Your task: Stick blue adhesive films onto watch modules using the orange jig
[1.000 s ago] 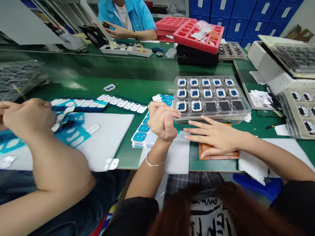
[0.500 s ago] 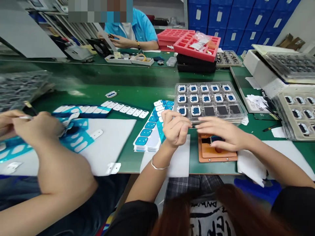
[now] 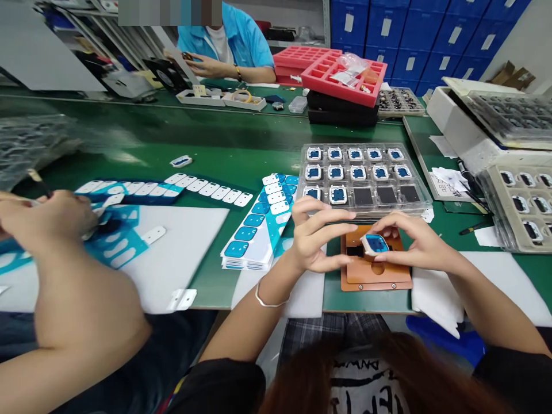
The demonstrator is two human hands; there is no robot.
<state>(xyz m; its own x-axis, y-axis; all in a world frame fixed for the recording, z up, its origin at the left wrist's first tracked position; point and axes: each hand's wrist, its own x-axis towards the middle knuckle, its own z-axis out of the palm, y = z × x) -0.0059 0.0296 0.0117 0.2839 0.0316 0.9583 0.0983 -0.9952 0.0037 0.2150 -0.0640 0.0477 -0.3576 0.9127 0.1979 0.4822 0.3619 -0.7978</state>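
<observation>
My right hand (image 3: 416,240) grips a small watch case (image 3: 375,244) by its right side, thumb and fingers around it. The case has a pale rim and a blue film on its face, and it is tilted just above an orange fixture plate (image 3: 356,276). To its left, my left hand (image 3: 317,238) is open, fingers spread and pointing at the case, apart from it. Behind both hands a clear plastic tray (image 3: 425,204) carries rows of similar cases with blue faces. Left of my left hand lies a stack of blue and white sticker sheets (image 3: 245,250).
At the left, a neighbour's hand (image 3: 54,215) works over blue film sheets on white foam (image 3: 194,230). A white cloth (image 3: 435,293) lies right of the fixture. A beige tray (image 3: 495,213) and white box (image 3: 444,115) stand right. Red trays (image 3: 310,75) stand at the back.
My left hand has uncurled and spread its fingers. My right hand has gone from lying flat over the fixture to holding the watch case up. The view has shifted slightly.
</observation>
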